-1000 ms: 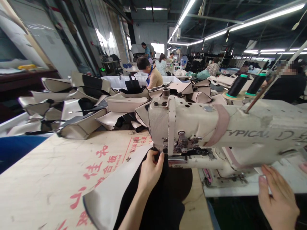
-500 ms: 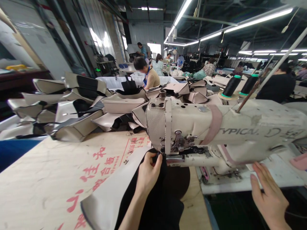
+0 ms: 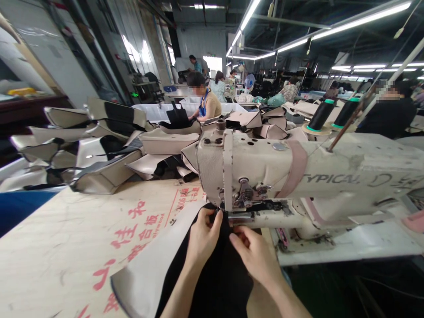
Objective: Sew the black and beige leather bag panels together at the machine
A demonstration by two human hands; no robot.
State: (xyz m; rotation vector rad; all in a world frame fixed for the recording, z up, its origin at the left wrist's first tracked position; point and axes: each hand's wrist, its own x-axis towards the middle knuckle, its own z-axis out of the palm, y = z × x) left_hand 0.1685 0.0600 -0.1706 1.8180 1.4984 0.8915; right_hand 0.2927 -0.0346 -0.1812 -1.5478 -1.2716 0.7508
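Observation:
A black fabric piece [image 3: 212, 282] with a pale panel [image 3: 145, 278] along its left side lies under the head of a sewing machine [image 3: 251, 168]. My left hand [image 3: 202, 240] pinches the fabric's upper edge between thumb and fingers, close below the needle area. The needle itself is hidden behind the fingers and machine parts. On the other side, my right hand [image 3: 256, 256] has its fingers curled and its thumb against the fabric's right part, just under the machine's cylinder arm [image 3: 278, 221]. What its fingertips grip is partly hidden.
A plywood board [image 3: 76, 238] with red lettering spreads to the left. Beyond it is a heap of beige and black sewn pieces [image 3: 109, 172]. Black thread cones [image 3: 319, 115] stand behind the machine. A co-worker [image 3: 210, 104] sits behind the heap, with other people farther back.
My right hand has left the machine bed at the right and come to the fabric beside my left hand. My left hand keeps its pinch in nearly the same place.

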